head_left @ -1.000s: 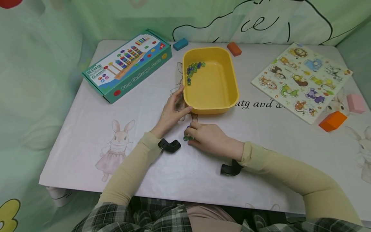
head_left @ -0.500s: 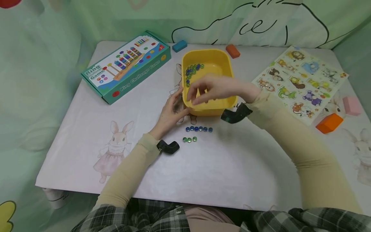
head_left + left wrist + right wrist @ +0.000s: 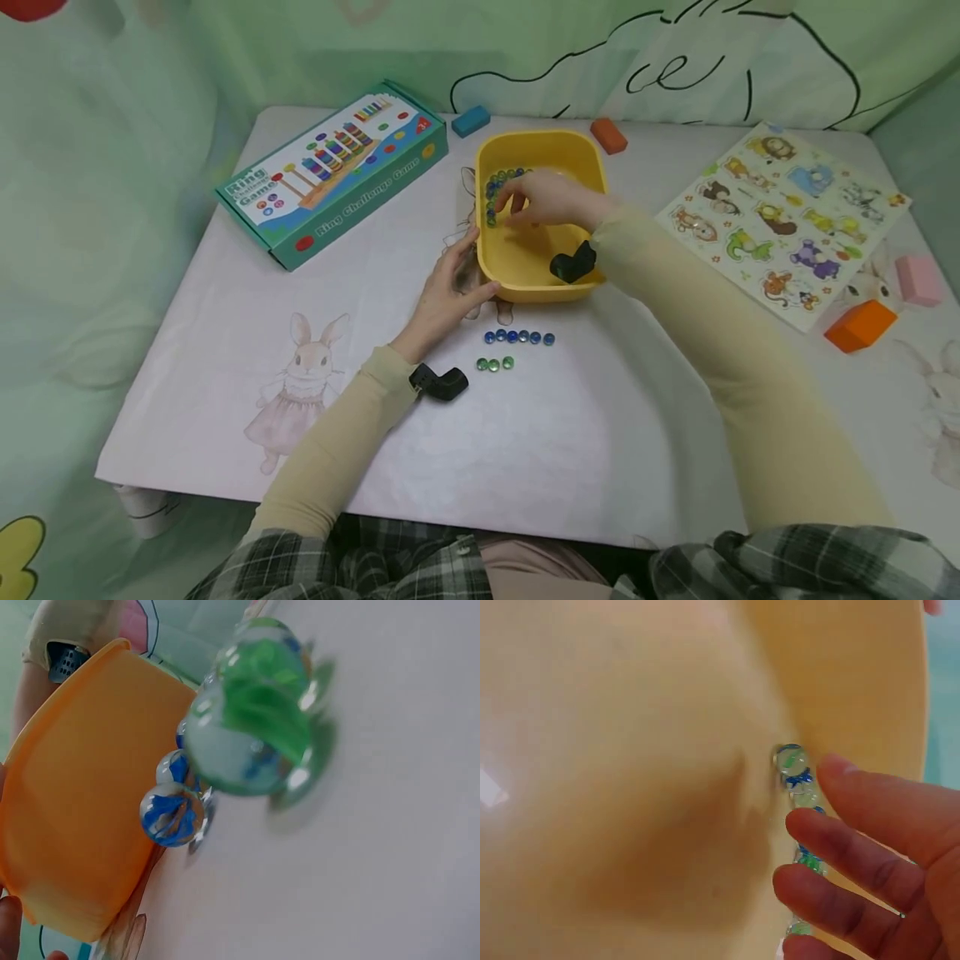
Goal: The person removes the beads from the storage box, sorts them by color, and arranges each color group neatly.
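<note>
Left hand (image 3: 448, 287) rests against the near-left corner of the yellow tub (image 3: 542, 283), fingers straight on its outer wall, thumb at the rim; reads as bracing the tub so it doesn't slide. Right hand (image 3: 543, 200) is inside the tub at the marbles (image 3: 497, 190) piled along the far-left wall. Right wrist view shows fingers (image 3: 870, 881) loosely spread, tips just at the marble row (image 3: 795, 769), nothing pinched yet (as far as I can tell).

On the table, just off the tub's near wall: a row of blue marbles (image 3: 519, 337), then three green marbles (image 3: 494, 364) nearer the front edge, sorted by colour.

Around:
- game box (image 3: 333, 171) at far-left
- animal puzzle board (image 3: 783, 212) at right
- loose blocks along the far and right edges

Only the tub wall crowds the fingers.
</note>
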